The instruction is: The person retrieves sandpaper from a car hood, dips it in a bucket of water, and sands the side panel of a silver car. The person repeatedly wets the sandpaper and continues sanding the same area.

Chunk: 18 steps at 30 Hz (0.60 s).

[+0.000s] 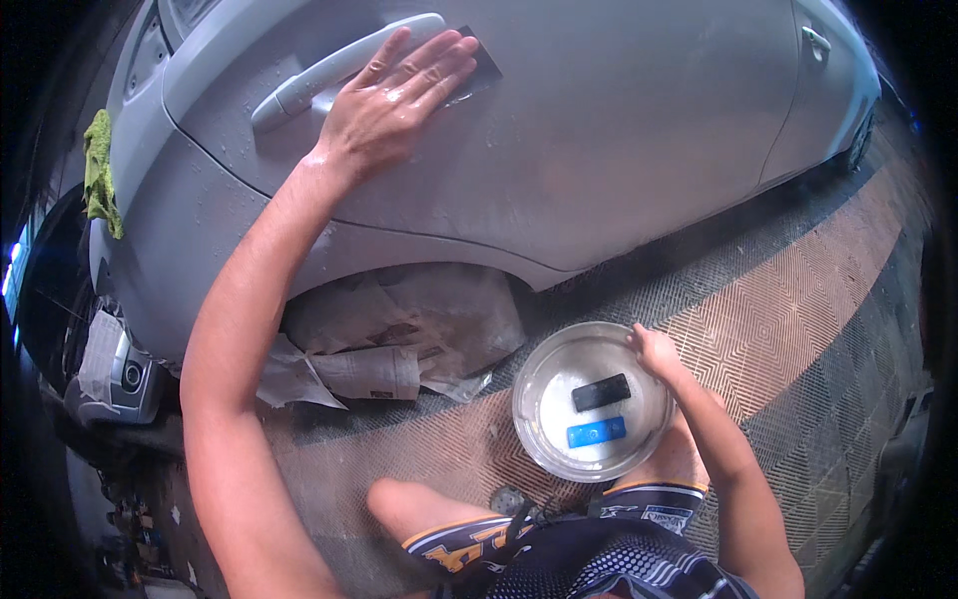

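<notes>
My left hand [394, 100] lies flat on the grey car body panel [619, 120], fingers stretched out. Under its fingertips a dark sheet that looks like sandpaper [483, 58] shows, pressed to the wet panel. Just beside that hand is a long, pale raised piece [299, 88] on the bodywork. My right hand [654, 351] is closed on the rim of a round bowl [529, 399], tilted near my right knee. Inside the bowl, a black block [601, 392] and a blue block [596, 432] sit in whitish liquid.
Crumpled paper sheeting [399, 309] fills the wheel arch below the panel. A yellow-green cloth [100, 175] hangs at the car's left edge. Farther right is a door handle [816, 40]. Ribbed floor tiles [758, 329] lie beneath, and a grey-and-white device [120, 374] stands at left.
</notes>
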### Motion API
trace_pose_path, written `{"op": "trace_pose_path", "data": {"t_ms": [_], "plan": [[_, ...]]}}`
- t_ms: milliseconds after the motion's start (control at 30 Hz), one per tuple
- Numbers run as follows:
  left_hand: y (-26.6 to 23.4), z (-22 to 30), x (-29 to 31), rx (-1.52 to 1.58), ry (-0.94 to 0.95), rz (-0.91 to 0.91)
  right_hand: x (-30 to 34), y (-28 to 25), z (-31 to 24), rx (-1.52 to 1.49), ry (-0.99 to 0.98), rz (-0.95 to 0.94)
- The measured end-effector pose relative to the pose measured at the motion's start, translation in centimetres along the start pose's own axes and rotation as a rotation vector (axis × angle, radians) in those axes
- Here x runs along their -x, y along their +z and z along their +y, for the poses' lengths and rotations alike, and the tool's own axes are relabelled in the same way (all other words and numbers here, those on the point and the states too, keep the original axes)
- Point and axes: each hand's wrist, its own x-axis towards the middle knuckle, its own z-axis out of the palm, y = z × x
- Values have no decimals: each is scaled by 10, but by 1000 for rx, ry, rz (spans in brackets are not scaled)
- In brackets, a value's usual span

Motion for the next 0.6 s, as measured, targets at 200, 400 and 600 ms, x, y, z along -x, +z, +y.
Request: {"op": "trace_pose_path", "data": {"t_ms": [200, 400, 600], "plan": [[-16, -10, 16, 174, 76, -92, 4, -6, 7, -25, 41, -4], [-26, -8, -2, 105, 32, -147, 3, -3, 4, -12, 55, -15], [-22, -14, -2, 56, 87, -156, 1, 0, 10, -55, -6, 17]]}}
